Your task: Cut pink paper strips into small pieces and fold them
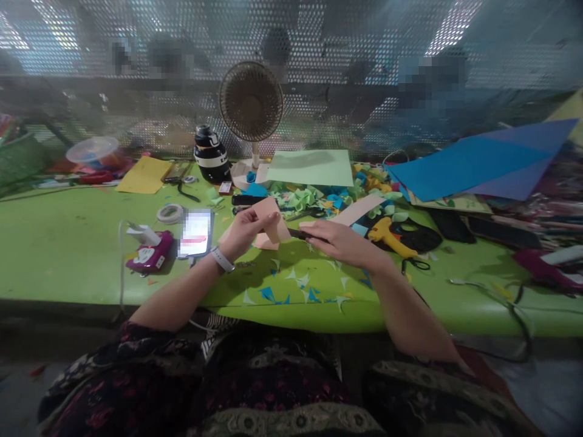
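Pinched in my left hand (246, 229) is a piece of peach paper (269, 213), held up over the table. My right hand (334, 241) is closed round a pair of dark scissors (298, 234), whose blades point left to the paper's right edge. The handles are mostly hidden by my fingers. Below the held piece lies a smaller peach paper piece (266, 241). Behind my right hand a longer peach paper strip (357, 211) slants across the pile. Small white and blue paper scraps (298, 280) are scattered on the green table below my hands.
Cut paper curls (303, 199) heap behind my hands, before a fan (251, 103) and a black bottle (212, 156). A lit phone (195, 233) and a purple power strip (152, 254) lie left. A yellow glue gun (392, 238) and blue sheets (469, 161) are right.
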The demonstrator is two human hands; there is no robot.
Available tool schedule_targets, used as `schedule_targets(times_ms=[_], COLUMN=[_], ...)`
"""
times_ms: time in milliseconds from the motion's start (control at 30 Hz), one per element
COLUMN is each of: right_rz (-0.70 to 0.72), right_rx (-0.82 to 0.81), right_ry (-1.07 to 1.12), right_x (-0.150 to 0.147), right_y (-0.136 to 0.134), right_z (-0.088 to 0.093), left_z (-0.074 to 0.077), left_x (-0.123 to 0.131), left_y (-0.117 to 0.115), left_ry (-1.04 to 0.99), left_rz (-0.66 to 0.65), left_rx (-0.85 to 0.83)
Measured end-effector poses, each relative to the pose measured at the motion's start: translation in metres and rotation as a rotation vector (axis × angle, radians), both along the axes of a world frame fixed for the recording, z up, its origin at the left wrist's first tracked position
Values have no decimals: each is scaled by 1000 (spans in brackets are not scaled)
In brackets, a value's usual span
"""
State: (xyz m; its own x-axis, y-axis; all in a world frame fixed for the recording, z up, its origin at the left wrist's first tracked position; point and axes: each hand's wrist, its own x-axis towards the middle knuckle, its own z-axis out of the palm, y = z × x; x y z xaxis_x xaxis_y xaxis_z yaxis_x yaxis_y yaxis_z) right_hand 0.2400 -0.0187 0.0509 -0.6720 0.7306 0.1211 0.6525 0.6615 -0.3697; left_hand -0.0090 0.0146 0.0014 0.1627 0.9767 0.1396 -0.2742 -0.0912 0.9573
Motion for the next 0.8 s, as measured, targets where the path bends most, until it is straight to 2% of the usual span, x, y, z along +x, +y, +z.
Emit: schedule_targets(times_ms=[467,800], right_rz=[46,59], right_rx=[-56,-78], right_ry=[-23,-22], right_x=[-1,-8], right_y=[1,1], right_z=[2,-1], left_z=[-1,-1], left_x=[1,1], left_y=[1,0], left_ry=[-20,-20], left_rz=[49,36], left_rx=[-38,-43])
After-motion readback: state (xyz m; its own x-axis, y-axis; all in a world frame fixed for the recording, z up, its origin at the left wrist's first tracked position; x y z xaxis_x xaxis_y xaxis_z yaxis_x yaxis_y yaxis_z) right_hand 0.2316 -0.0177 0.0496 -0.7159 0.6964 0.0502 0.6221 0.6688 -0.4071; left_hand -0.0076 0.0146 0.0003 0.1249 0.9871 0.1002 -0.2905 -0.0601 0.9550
